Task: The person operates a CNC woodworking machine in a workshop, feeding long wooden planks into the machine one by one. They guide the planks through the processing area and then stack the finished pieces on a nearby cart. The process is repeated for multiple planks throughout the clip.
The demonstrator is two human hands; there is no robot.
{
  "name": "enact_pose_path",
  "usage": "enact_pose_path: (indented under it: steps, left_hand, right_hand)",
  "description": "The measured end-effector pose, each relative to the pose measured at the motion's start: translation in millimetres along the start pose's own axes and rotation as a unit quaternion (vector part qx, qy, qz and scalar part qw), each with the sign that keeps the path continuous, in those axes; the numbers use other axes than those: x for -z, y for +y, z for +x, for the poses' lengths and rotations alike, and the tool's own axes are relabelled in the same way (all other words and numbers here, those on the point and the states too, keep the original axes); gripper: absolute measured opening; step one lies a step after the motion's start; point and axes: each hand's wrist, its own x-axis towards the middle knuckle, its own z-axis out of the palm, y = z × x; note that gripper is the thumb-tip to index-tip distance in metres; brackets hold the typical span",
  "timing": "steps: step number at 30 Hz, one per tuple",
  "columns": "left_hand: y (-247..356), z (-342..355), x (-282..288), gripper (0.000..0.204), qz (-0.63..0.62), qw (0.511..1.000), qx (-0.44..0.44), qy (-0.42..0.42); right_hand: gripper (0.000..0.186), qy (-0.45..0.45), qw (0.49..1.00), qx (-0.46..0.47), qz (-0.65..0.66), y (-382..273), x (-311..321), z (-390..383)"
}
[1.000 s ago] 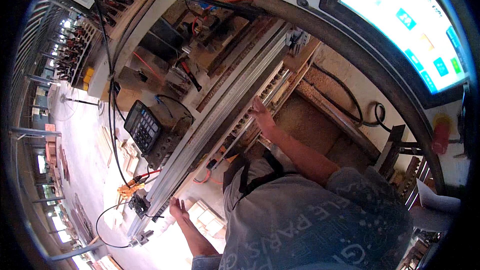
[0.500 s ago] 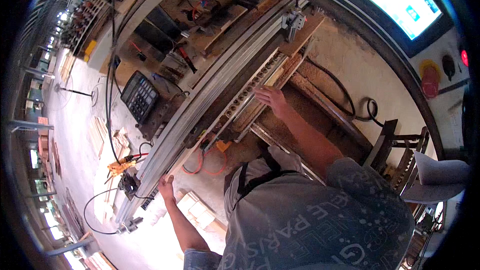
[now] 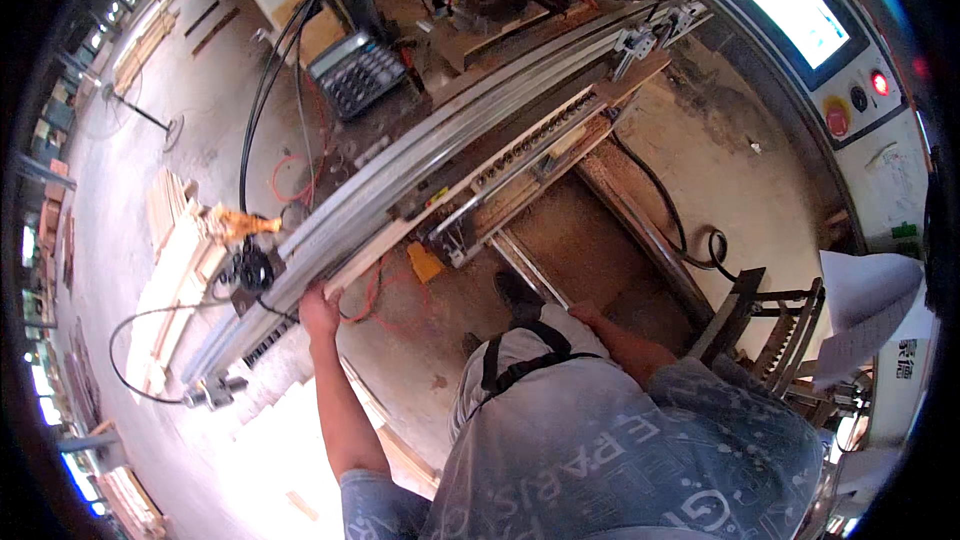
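From where I watch, the far left of the view shows a stack of pale wooden slats [image 3: 172,258] lying on the concrete floor [image 3: 120,140], with a black cable [image 3: 130,340] looping near them. Just right of that, my left hand [image 3: 318,312] reaches up to the near end of a long pale wooden strip [image 3: 400,235] that lies along the machine's grey metal rail [image 3: 330,240] — the fingers look curled onto the strip's end, though I cannot tell how firmly they close on it. The strip runs diagonally up and to the right along the rail toward a row of drill heads [image 3: 535,145]. I judge it to be light but long and springy, so held only at this end it would likely sag or whip; a hold further in, or a second hand along its length, would steady it. Its sawn edges look dry and not slippery, and thin enough to crack if levered against the rail. A yellow tag [image 3: 424,262] and red hose [image 3: 375,285] lie on the floor below. Further right, my right hand [image 3: 583,315] hangs low beside my hip, apart from the machine, holding nothing that I can see; whether the fingers are spread or folded I cannot tell. At the far right stands a control panel [image 3: 860,90] with a lit screen [image 3: 790,0] and red buttons.
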Motion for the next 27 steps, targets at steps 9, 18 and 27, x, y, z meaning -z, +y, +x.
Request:
enact_pose_path:
  steps: [9, 18, 27]
  left_hand:
    - [-11.5, 5.8, -9.9, 0.041, -0.048, 0.997, -0.021, 0.048]
    - [8.9, 5.2, 1.4, 0.04, -0.043, 0.998, 0.043, 0.016]
    - [26.3, 14.9, 0.7, 0.042, -0.005, 0.998, 0.061, -0.029]
  right_hand:
    - [0.025, 0.082, 0.937, -0.123, 0.317, -40.8, -15.1, -52.0]
    - [0.027, 0.053, 0.994, 0.026, -0.092, -22.1, -20.5, -30.4]
    - [0.008, 0.165, 0.941, 0.095, 0.281, 12.5, 55.6, 51.3]
